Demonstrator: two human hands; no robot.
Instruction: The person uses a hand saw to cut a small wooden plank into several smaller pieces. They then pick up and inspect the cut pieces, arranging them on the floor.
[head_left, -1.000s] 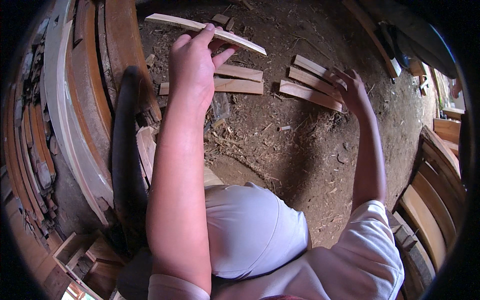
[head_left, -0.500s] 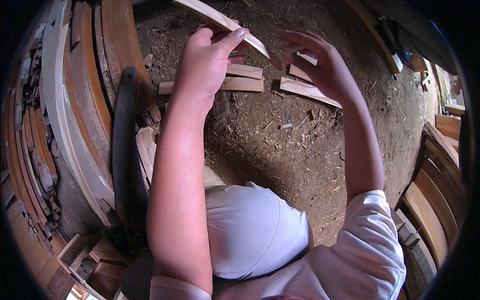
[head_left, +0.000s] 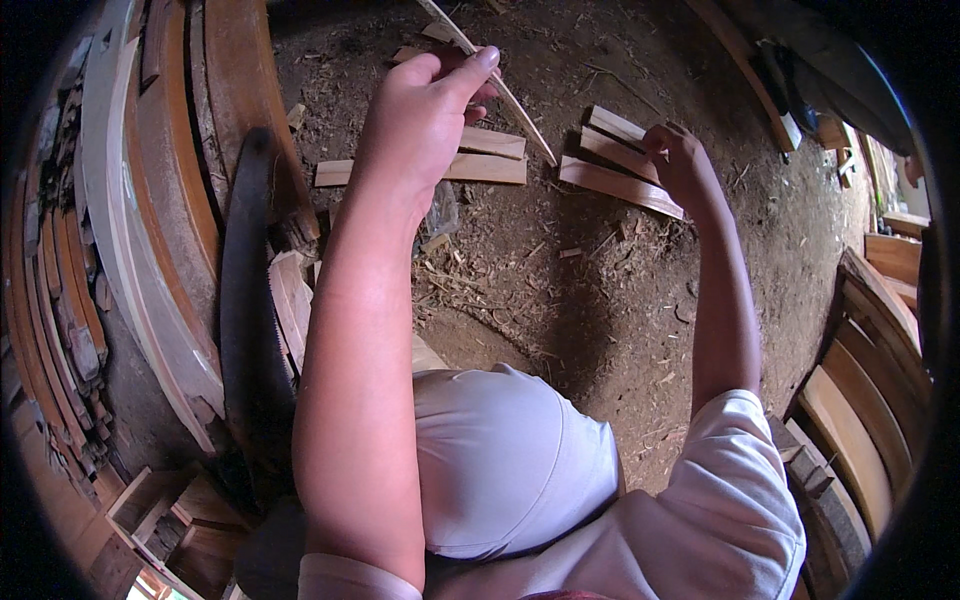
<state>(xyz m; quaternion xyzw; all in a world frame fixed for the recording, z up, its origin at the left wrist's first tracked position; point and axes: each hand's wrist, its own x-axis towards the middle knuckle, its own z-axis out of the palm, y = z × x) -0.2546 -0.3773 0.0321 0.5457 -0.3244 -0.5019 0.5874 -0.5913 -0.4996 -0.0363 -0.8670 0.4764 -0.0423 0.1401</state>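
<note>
My left hand (head_left: pixel 415 125) pinches a thin, pale wooden strip (head_left: pixel 522 115) between thumb and fingers, its narrow edge turned up and its lower end slanting down to the right. Under that hand, a pair of short wooden slats (head_left: pixel 490 168) lies on the ground, partly covered by the wrist. My right hand (head_left: pixel 685 170) is over the right ends of several more short slats (head_left: pixel 610 180), which fan out side by side. Its fingers are curled in; whether they grip anything is hidden.
A handsaw (head_left: pixel 250 290) leans at the left beside long curved boards (head_left: pixel 175 170). More curved wooden pieces (head_left: pixel 850 430) are stacked at the right. Shavings and chips litter the dirt floor (head_left: pixel 620 300). At the lower left stands a wooden frame (head_left: pixel 150 510). Dark cloth (head_left: pixel 830 50) shows at the upper right.
My right hand has moved right and down from the strip's end to the slats, its fingers curling. The strip in my left hand has turned edge-up and steeper.
</note>
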